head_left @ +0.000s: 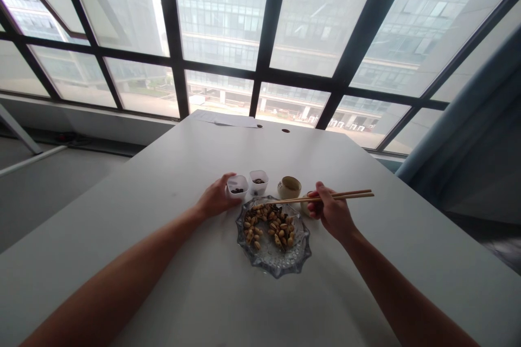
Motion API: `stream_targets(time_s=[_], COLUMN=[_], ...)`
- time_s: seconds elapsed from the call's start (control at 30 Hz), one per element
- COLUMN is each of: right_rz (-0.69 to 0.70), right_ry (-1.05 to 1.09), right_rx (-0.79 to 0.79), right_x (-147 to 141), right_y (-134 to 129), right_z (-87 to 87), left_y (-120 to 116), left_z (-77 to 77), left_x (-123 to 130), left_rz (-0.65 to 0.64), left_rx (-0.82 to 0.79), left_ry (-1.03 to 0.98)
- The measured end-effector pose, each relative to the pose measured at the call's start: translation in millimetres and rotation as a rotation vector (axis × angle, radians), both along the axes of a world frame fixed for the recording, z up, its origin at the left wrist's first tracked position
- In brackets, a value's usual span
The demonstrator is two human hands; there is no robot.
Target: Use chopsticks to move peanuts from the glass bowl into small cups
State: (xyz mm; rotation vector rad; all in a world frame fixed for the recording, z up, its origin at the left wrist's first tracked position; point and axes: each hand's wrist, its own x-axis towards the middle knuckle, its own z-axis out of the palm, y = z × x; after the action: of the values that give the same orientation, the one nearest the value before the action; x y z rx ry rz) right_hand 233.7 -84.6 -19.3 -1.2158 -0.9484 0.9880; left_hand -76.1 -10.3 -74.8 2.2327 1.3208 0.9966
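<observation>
My left hand (220,195) is wrapped round a small white plastic cup (237,186) with a few dark seeds in its bottom. A pair of wooden chopsticks (350,194) is in my right hand (331,211), their tips pointing left over the far rim of a scalloped glass bowl (279,268). Pistachios (277,225), other nuts and some dark seeds lie in that bowl. Just behind it stands a second white cup (258,181), also with dark seeds inside. A beige ceramic cup (289,187) sits to its right. Another beige cup is mostly hidden by my right hand.
The white table (171,260) narrows toward a large black-framed window. Papers (236,120) lie at its far edge, near small round holes (285,130) in the tabletop. A blue-grey curtain (459,119) hangs on the right.
</observation>
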Motion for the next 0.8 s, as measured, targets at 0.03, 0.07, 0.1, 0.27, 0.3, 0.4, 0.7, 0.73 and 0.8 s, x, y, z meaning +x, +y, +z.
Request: stream_targets(time_s=[0.03, 0.07, 0.1, 0.27, 0.3, 0.4, 0.7, 0.73, 0.8], right_rz=[0.013, 0.022, 0.031, 0.075, 0.076, 0.047, 0.125, 0.144, 0.183], right_ry=[-0.025, -0.058, -0.096, -0.271, -0.284, -0.29, -0.522, -0.541, -0.566], right_rx=[-0.003, -0.004, -0.003, 0.034, 0.049, 0.128, 0.172, 0.16, 0.127], right_x=[-0.3, -0.6, -0.9, -1.9, -2.2, -3.8, -27.4, -31.9, -40.4], right_y=[-0.4, -0.9, -1.5, -6.7, -8.0, -10.7, 21.4, 26.9, 36.5], right_z=[0.1, 0.6, 1.4, 7.5, 8.9, 12.8, 23.3, 25.0, 28.0], left_y=[0.1, 0.2, 0.3, -0.7, -1.1, -2.3, 0.7, 0.9, 1.2], left_z=[0.1, 0.0, -0.2, -0.2, 0.3, 2.7, 2.7, 2.4, 2.0], left_x=[0.0, 0.0, 0.1, 0.3, 0.3, 0.4, 2.2, 2.1, 2.0], left_rz=[-0.001, -0.001, 0.0, 0.003, 0.002, 0.016, 0.103, 0.1, 0.091], left_rx=[0.0, 0.0, 0.001, -0.003, -0.011, -0.03, -0.004, -0.002, 0.001], left_ry=[-0.003, -0.007, -0.012, -0.018, -0.01, 0.027, 0.093, 0.089, 0.077])
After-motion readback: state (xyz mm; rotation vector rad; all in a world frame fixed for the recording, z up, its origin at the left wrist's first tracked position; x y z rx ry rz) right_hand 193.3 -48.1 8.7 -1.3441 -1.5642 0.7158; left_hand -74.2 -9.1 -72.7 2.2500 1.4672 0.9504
